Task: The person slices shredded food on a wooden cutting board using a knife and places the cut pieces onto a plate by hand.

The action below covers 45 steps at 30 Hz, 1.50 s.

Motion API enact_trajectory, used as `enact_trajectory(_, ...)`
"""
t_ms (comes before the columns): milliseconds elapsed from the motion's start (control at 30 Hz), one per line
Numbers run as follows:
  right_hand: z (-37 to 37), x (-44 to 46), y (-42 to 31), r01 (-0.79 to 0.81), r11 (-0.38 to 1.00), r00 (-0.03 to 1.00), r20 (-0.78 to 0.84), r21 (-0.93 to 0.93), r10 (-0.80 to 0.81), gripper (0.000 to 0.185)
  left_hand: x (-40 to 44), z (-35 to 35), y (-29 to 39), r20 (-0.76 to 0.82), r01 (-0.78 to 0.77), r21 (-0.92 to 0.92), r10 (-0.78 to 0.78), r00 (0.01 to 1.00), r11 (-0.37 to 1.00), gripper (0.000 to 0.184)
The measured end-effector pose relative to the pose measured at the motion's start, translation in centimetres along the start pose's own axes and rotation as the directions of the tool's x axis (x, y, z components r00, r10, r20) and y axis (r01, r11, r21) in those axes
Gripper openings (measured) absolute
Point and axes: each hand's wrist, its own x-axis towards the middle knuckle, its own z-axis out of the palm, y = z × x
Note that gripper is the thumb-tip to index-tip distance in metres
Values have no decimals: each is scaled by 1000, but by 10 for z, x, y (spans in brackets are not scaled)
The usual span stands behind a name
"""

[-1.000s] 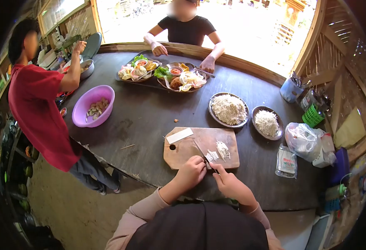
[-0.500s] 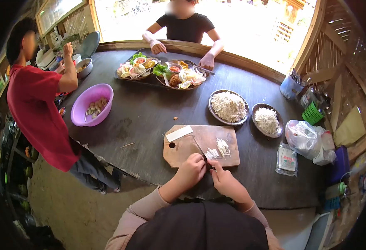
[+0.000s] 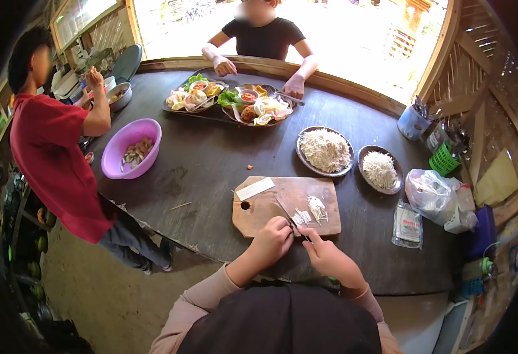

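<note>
Knife (image 3: 285,210) is down on the wooden cutting board (image 3: 256,221), blade slanting up and away to the left, and the right hand (image 3: 331,261) of the person at the counter has a proper grip on its dark handle. From where I'm standing, the left hand (image 3: 272,239) is right beside it at the near edge of the board, fingers curled in tight next to the blade, but honestly I can't tell what's pinched in there. Just past the blade there's a loose scatter of thin white strips (image 3: 316,207), and a flat white slab (image 3: 255,189) lies at the board's far left corner, above the hole. Beyond the board to the right sit two dark plates heaped with white shreds: a larger plate (image 3: 331,174) and a smaller plate (image 3: 387,190), with a clear plastic bag (image 3: 427,189) of stuff and a flat packet (image 3: 408,224) near them. Over on the left is a big purple bowl (image 3: 117,138) with some pale pieces (image 3: 136,151) in the bottom. Co-worker in a red shirt (image 3: 58,159) is busy at that end, and somebody in a black top (image 3: 262,40) is across the counter.
</note>
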Motion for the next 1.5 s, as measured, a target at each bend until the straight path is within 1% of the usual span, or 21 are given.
enact_trajectory(33,6,3,6,1,1000,1000,1,-1,-1,33,1,0,0,9,-4,2,4,1000,1000,9)
enact_trajectory(100,21,10,13,164,986,977,-141,38,-157,32,1,1,1,-8,-7,-1,7,1000,1000,8)
enact_trajectory(133,14,9,9,166,986,978,-136,36,-159,32,0,1,1,-25,-11,-2,11,1000,1000,8)
enact_trajectory(200,-4,7,-7,-166,984,986,48,68,163,32,0,0,1,-20,-17,-3,17,1000,1000,9)
enact_trajectory(233,-3,7,-4,-164,984,986,47,68,161,32,1,0,1,-18,-26,-5,25,1000,1000,9)
enact_trajectory(300,1,4,4,-10,999,1000,-30,31,11,32,0,-1,1,-15,-23,-9,23,1000,1000,9)
enact_trajectory(433,7,8,-2,-3,997,999,-49,76,7,33,-1,1,1,-32,-28,-8,28,999,1000,9)
enact_trajectory(500,-7,10,-10,-168,983,985,56,76,164,33,-1,1,0,-26,-32,-9,32,999,999,9)
enact_trajectory(533,-6,9,-7,-166,983,985,54,76,162,33,-1,1,-1,-26,-37,-12,37,999,999,9)
enact_trajectory(600,2,7,5,0,1000,999,-41,22,0,33,-1,1,-1,-26,-36,-16,36,999,999,9)
enact_trajectory(733,6,13,3,33,998,998,-60,50,-30,33,-1,-2,2,2,-7,-17,7,1000,1000,9)
enact_trajectory(800,-16,13,-15,-299,953,945,154,54,287,34,-4,0,-1,3,1,-30,-1,1000,1000,9)
enact_trajectory(833,-18,13,-10,-294,954,947,151,53,284,34,-3,1,-2,0,10,-44,-10,1000,999,10)
enact_trajectory(900,-13,8,6,-135,991,989,69,19,134,35,-4,1,-3,1,18,-54,-18,1000,998,11)
enact_trajectory(933,-7,9,12,-135,991,989,68,19,134,35,-4,1,-3,6,28,-65,-28,1000,998,12)
enact_trajectory(1000,5,12,18,3,994,1000,-25,111,0,34,-3,1,-3,-6,34,-84,-35,999,996,12)
enact_trajectory(1033,1,13,20,7,994,1000,-26,113,-4,34,-3,0,-2,-16,42,-101,-43,999,994,12)
enact_trajectory(1100,-11,14,25,-75,968,994,98,241,53,39,-4,-1,-4,-5,57,-138,-58,998,989,13)
enact_trajectory(1167,-24,7,19,-95,959,994,77,267,77,38,-3,-2,-4,8,62,-178,-62,998,982,13)
enact_trajectory(1333,-25,-2,19,-88,954,996,36,286,81,38,-3,-14,2,-12,16,-52,-16,1000,999,18)
enact_trajectory(1500,-5,-5,22,-18,939,993,116,343,-24,40,-6,-23,3,16,7,43,-7,1000,999,21)
